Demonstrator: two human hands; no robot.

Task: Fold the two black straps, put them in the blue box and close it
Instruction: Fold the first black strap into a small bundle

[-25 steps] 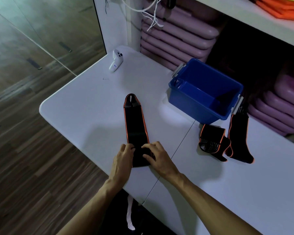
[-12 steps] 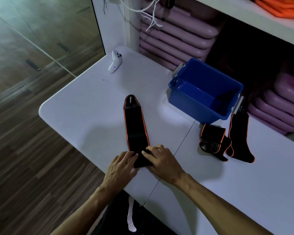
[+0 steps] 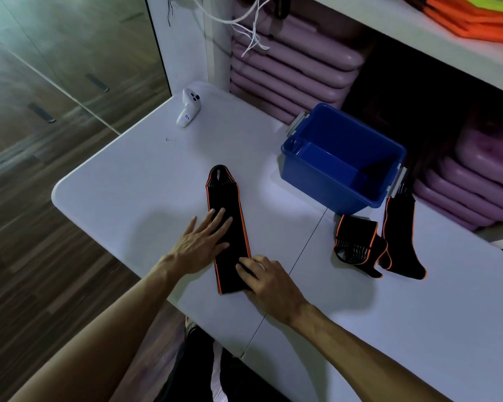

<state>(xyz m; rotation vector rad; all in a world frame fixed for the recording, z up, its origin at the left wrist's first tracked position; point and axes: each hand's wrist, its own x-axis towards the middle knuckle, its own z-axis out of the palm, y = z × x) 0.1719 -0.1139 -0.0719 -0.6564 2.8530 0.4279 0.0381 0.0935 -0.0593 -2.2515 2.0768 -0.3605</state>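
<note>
Looking from left to right, we first see the white handheld controller (image 3: 188, 111) at the far corner of the white table (image 3: 122, 187). Next comes the first black strap (image 3: 226, 216) with orange edging, lying full length and flat; we judge that its folding has not really begun. The left hand (image 3: 199, 245) presses on its middle with straight, spread fingers. The right hand (image 3: 269, 278) rests on its near end with fingers bent; we cannot tell if they pinch the fabric. Further right stands the blue box (image 3: 343, 169), open and with no strap inside; we see no lid. Beside it lies the second black strap (image 3: 389, 242), loosely crumpled. So we think 2 folds, the packing and the closing all remain.
</note>
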